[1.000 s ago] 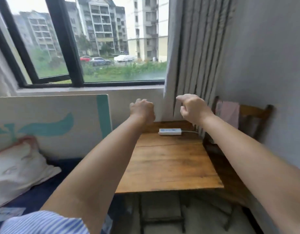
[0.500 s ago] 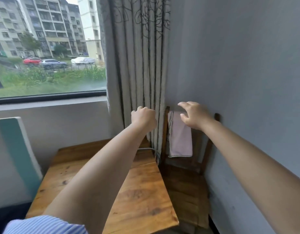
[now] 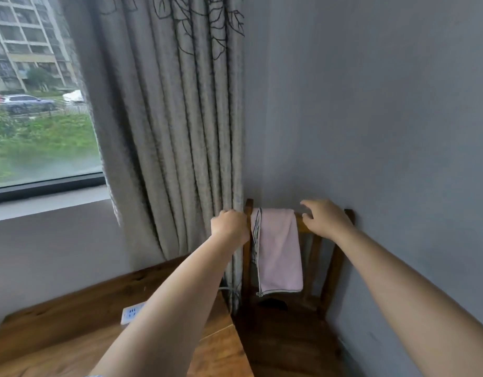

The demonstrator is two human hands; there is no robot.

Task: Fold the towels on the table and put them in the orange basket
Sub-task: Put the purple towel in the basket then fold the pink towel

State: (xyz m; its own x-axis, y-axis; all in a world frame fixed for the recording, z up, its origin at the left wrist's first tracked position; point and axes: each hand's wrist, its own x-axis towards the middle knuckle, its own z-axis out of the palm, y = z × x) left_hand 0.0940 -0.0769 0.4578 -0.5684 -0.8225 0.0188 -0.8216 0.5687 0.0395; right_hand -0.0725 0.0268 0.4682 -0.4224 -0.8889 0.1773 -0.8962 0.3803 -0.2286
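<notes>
A pink towel (image 3: 278,248) with a dark trimmed edge hangs over the top rail of a wooden chair (image 3: 331,257) in the corner. My left hand (image 3: 229,227) is curled into a fist just left of the towel, beside the chair's left post and the curtain edge; I see nothing in it. To the towel's right, my right hand (image 3: 324,219) hovers over the chair's top rail with its fingers loosely spread. No orange basket is in view.
A wooden table (image 3: 58,330) fills the lower left, with a white power strip (image 3: 131,312) on it partly behind my left forearm. A grey patterned curtain (image 3: 167,131) hangs behind the table. A grey wall (image 3: 384,131) bounds the right side.
The view has swung right, from the table to the chair in the corner. Both hands have moved closer to the towel on the chair back, and my right hand's fingers have uncurled.
</notes>
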